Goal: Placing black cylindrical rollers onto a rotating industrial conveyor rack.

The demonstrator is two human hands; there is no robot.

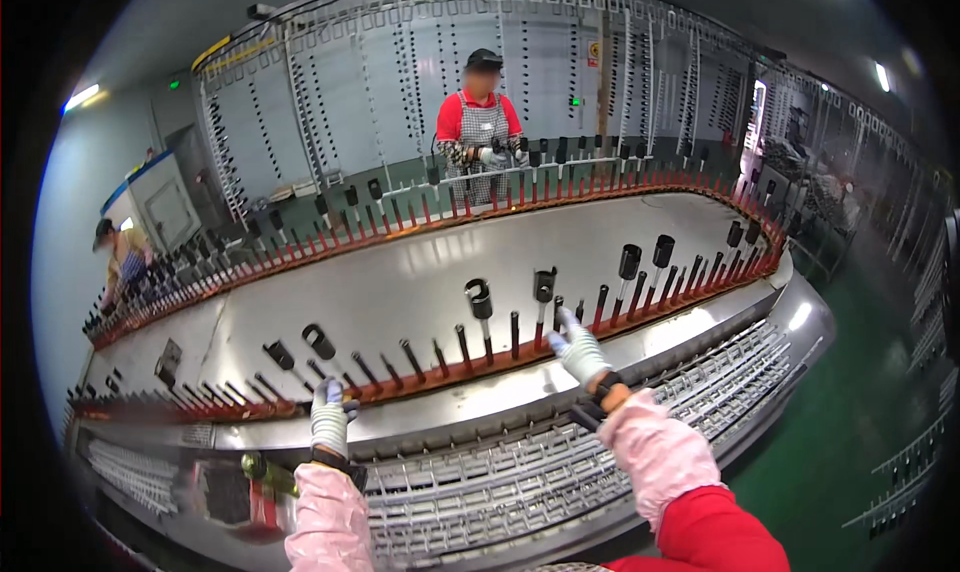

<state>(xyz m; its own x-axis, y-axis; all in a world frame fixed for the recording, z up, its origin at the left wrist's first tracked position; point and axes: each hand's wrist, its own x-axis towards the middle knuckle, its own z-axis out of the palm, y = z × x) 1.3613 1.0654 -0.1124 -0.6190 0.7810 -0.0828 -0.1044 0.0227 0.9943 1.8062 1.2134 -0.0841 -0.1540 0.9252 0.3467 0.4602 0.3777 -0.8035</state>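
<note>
My left hand [330, 417], in a striped glove, is at the near edge of the conveyor loop beside short dark posts. Its fingers point up with the thumb apart, and I make out nothing held. My right hand [578, 350], gloved alike, reaches farther right with fingers stretched and apart. It is close to a post carrying a black cylindrical part [543, 284]; whether it touches the post is unclear. Another black cup-shaped part [479, 298] stands upright left of it. Between my hands runs a row of slim posts [408, 357] on the reddish-brown conveyor track [440, 380].
Metal hanging racks [490, 487] lie below the near track. Inside the loop is a shiny metal table [400, 277]. A person in a checked apron [482, 132] stands across it; another person [125, 257] works at far left. A green bottle-like object [268, 472] is near my left forearm.
</note>
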